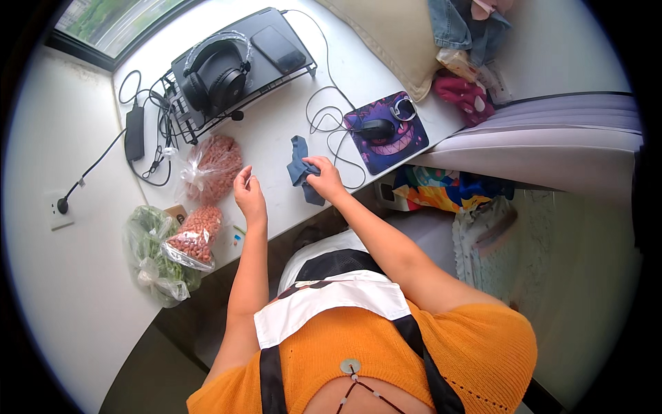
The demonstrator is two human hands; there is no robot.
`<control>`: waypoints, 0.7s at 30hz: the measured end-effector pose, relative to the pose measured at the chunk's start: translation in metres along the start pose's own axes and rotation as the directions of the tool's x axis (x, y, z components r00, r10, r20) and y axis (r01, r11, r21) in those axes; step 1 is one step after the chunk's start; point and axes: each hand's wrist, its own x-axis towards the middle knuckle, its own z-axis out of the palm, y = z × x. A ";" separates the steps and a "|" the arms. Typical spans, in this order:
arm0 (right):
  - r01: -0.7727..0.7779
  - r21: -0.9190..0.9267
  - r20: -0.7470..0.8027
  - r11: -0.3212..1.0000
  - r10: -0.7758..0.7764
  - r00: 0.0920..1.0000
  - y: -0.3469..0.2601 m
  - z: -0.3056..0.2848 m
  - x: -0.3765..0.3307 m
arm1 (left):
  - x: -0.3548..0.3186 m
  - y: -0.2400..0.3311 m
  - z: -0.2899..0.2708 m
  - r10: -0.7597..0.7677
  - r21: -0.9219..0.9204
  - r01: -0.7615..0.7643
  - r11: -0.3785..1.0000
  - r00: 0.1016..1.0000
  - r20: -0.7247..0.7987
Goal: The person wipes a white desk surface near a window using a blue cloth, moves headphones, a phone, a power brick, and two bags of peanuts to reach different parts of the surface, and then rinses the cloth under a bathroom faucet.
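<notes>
My right hand [325, 180] grips a crumpled dark blue cloth [298, 164] and presses it on the white desk [276, 124]. My left hand [248, 192] hovers just above the desk to the left of the cloth, fingers loosely curled and holding nothing. It is close to a clear bag of reddish nuts [212, 165]. A second bag of nuts [195, 233] lies at the desk's front left edge.
A bag of green vegetables [152, 255] sits at the desk's left corner. Black headphones [219, 77] and a phone [278, 50] rest on a wire stand with tangled cables [148, 138]. A mouse [376, 129] lies on a purple pad [396, 141]. A cushion [393, 34] and clothes lie at the back right.
</notes>
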 end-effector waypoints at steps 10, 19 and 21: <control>0.154 -0.120 0.086 0.981 -0.144 0.986 0.027 -0.020 0.034 | -0.003 -0.018 0.027 -0.132 0.027 0.134 0.991 0.989 -0.066; -0.137 -0.167 -0.272 0.976 0.088 0.958 0.124 -0.190 0.040 | -0.050 0.004 0.139 -0.307 -0.131 0.319 0.939 0.946 0.108; -0.192 -0.281 -0.374 0.940 0.077 0.924 0.151 -0.241 0.057 | -0.063 -0.004 0.175 -0.304 -0.002 0.316 0.949 0.916 0.263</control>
